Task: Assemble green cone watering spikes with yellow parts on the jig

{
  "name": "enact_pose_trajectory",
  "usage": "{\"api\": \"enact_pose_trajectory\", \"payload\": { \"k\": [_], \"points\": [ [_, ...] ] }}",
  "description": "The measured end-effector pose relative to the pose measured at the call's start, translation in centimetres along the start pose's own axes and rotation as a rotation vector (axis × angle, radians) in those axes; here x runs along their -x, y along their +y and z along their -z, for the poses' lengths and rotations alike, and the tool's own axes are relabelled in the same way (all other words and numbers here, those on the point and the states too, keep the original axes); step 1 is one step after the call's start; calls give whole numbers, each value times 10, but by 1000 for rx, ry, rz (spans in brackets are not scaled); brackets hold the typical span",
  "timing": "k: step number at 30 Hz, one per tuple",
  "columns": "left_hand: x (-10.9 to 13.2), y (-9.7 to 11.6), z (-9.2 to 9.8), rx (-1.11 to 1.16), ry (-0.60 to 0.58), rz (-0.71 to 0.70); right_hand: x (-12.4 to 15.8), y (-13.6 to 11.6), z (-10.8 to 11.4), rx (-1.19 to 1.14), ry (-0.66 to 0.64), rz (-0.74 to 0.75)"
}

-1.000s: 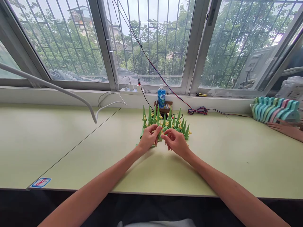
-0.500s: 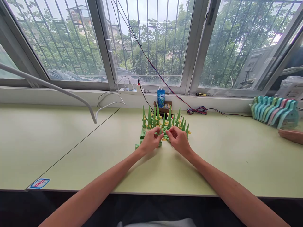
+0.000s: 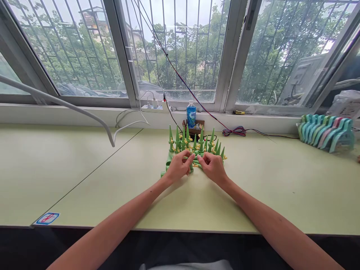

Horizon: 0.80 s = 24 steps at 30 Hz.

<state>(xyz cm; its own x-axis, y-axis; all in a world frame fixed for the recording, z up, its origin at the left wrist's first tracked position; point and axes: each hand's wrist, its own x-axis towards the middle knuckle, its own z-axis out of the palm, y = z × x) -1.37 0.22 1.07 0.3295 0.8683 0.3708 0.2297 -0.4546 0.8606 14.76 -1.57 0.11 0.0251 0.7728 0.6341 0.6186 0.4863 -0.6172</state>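
Note:
My left hand (image 3: 179,165) is closed around a green plant watering spike (image 3: 191,168), whose lower end shows below the fingers. My right hand (image 3: 213,167) pinches just to the right of it, fingertips close to the left hand's. Whatever lies between the right fingertips is too small to make out. Behind both hands stand several green watering spikes (image 3: 201,138) with pointed tips up and small yellow valves on their sides. Loose green parts (image 3: 168,159) lie left of my left hand, and more green pieces are partly hidden behind the fingers.
A blue bottle (image 3: 191,115) stands in a small brown box (image 3: 200,123) by the window sill. Coiled cable (image 3: 234,131) lies at the back right. Pastel plastic pieces (image 3: 326,131) form a row at far right. A white cable (image 3: 84,112) hangs at left.
The spike in my left hand has tilted, and its pointed tip no longer shows above the fingers. My right hand has shifted slightly. A brownish shape at the right edge has nearly left the view.

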Motion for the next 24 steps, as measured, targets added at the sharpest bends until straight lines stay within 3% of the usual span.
{"api": "enact_pose_trajectory", "payload": {
  "k": [5,11,16,24],
  "points": [
    [-2,5,4,23,120,5,-4,3,4,53,-24,36],
    [-3,2,6,78,215,45,-17,0,23,148,-183,90],
    [-3,1,7,38,245,37,-34,-5,34,271,-420,218],
    [-2,0,7,4,265,15,-56,9,2,346,-562,339]
  ]
}}
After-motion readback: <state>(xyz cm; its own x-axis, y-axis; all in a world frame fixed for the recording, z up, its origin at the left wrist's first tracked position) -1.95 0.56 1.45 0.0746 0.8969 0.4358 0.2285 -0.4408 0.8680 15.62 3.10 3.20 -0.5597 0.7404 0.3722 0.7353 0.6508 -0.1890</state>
